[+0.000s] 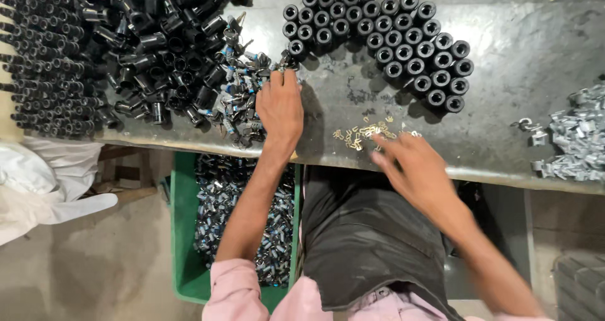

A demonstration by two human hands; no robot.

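The left hand (280, 110) lies flat with fingertips in the pile of small blue-and-metal parts (242, 87), near the table edge (441, 173); whether it grips any I cannot tell. The blurred right hand (413, 169), fingers loosely spread and empty, reaches the small brass clips (362, 134) on open grey tabletop below the upright black caps (384, 34).

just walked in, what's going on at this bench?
A person works at a grey table. The left hand rests on a heap of small metal-and-blue parts beside loose black cylinders. The right hand, blurred, reaches at a scatter of small brass pieces. Upright black cylinders stand grouped behind. A green bin sits below.
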